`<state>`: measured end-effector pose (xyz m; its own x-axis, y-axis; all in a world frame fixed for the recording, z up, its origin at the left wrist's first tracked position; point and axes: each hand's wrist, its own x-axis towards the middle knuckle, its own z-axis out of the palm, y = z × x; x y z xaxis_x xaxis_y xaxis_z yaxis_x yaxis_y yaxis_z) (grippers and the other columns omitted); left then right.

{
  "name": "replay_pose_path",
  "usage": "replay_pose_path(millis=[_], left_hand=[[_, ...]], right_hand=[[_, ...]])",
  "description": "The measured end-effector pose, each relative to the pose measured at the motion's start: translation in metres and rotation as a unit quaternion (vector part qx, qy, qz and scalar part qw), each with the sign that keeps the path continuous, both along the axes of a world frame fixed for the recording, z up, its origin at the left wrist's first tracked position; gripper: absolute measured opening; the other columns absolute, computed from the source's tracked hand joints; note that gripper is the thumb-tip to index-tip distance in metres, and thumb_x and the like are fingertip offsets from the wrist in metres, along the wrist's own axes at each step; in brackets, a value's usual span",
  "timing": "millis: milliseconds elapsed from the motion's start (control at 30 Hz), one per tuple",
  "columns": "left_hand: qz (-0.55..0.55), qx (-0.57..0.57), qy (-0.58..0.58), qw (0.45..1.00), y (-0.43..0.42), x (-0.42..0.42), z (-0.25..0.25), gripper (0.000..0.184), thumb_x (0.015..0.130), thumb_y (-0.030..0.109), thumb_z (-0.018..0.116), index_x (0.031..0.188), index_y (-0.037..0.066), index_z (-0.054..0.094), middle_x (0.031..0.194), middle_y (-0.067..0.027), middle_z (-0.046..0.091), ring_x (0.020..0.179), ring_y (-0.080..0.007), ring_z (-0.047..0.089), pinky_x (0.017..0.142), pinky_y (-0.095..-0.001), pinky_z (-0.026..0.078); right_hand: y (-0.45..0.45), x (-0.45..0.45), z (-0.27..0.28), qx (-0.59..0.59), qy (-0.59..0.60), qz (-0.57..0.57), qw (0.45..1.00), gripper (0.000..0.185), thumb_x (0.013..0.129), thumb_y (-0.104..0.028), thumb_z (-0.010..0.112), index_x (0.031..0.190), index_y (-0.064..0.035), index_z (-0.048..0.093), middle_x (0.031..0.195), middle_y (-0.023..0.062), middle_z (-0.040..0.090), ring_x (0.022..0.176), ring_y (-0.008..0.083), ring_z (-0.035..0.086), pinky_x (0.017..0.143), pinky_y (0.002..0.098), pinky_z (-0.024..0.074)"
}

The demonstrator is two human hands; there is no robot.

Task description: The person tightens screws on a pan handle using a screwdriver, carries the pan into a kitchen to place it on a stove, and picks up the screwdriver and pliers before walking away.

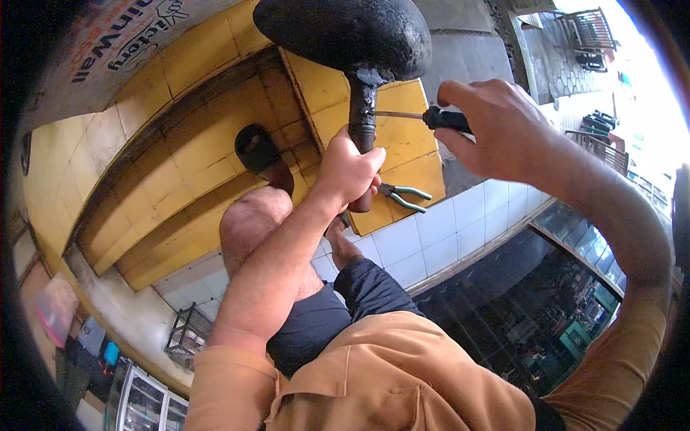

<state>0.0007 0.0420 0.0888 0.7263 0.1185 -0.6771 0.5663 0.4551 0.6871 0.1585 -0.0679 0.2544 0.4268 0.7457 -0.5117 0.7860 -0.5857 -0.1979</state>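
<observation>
My left hand [348, 172] is closed around the lower part of the dark handle [363, 108] of a blackened wok [345, 32]. The wok is raised at the top of the view, its rounded body beyond my hand and its handle pointing back toward me. My right hand [496, 126] grips the black handle of a screwdriver [442, 120]. The thin shaft points left, and its tip meets the side of the wok handle, just below the scorched joint. Pliers [406, 195] with pale green grips lie on the yellow tiles beside my left hand, partly hidden behind it.
Yellow tiled steps [194, 151] curve away on the left, where my sandalled foot rests. White wall tiles [438, 237] and a dark glass panel [503, 287] are at the right. A wire rack [190, 330] stands lower left; wooden chairs [593, 29] are far off at upper right.
</observation>
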Motion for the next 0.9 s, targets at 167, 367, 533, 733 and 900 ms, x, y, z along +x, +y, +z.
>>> replay_pose_path(millis=[167, 367, 533, 733, 900], left_hand=[[0.013, -0.019, -0.019, 1.000, 0.003, -0.001, -0.003, 0.028, 0.086, 0.009, 0.064, 0.110, 0.003, 0.050, 0.069, -0.0020, 0.055, 0.050, -0.0109, 0.054, 0.043, -0.0288, 0.047], [0.015, -0.044, -0.023, 0.999, 0.005, 0.000, 0.000, 0.029, 0.086, 0.008, 0.064, 0.110, 0.003, 0.049, 0.069, -0.0018, 0.055, 0.051, -0.0108, 0.055, 0.044, -0.0285, 0.047], [0.010, -0.058, -0.028, 0.998, 0.008, 0.001, 0.001, 0.029, 0.086, 0.008, 0.063, 0.110, 0.003, 0.049, 0.067, -0.0025, 0.054, 0.050, -0.0116, 0.054, 0.044, -0.0290, 0.046], [0.011, -0.068, -0.025, 0.997, 0.013, 0.001, 0.006, 0.028, 0.087, 0.009, 0.063, 0.110, 0.003, 0.048, 0.066, -0.0034, 0.054, 0.048, -0.0119, 0.053, 0.044, -0.0297, 0.046], [-0.007, -0.032, -0.011, 0.999, 0.009, -0.001, 0.005, 0.023, 0.087, 0.010, 0.062, 0.104, 0.005, 0.047, 0.067, -0.0027, 0.054, 0.048, -0.0117, 0.053, 0.042, -0.0306, 0.047]], right_hand=[[-0.007, 0.007, 0.002, 0.176, 0.035, 0.123, 0.976, 0.029, 0.077, 0.001, 0.069, 0.106, -0.0010, 0.068, 0.094, 0.0161, 0.058, 0.088, 0.0313, 0.064, 0.069, 0.0386, 0.0547], [-0.007, 0.033, 0.004, 0.191, -0.047, 0.379, 0.904, 0.026, 0.072, -0.007, 0.068, 0.098, -0.0032, 0.067, 0.095, 0.0102, 0.057, 0.089, 0.0258, 0.062, 0.072, 0.0362, 0.0557], [0.007, 0.052, 0.000, 0.191, -0.083, 0.520, 0.828, 0.026, 0.080, -0.016, 0.076, 0.101, -0.0029, 0.070, 0.097, 0.0095, 0.060, 0.091, 0.0200, 0.062, 0.066, 0.0287, 0.0605], [0.005, 0.055, -0.010, 0.231, -0.112, 0.537, 0.803, 0.025, 0.083, -0.019, 0.076, 0.103, -0.0039, 0.071, 0.095, 0.0078, 0.060, 0.089, 0.0167, 0.061, 0.066, 0.0276, 0.0613], [0.014, 0.054, -0.008, 0.191, -0.195, 0.558, 0.783, 0.030, 0.072, -0.023, 0.068, 0.099, -0.0101, 0.068, 0.078, 0.0015, 0.051, 0.072, 0.0172, 0.057, 0.052, 0.0278, 0.0502]])
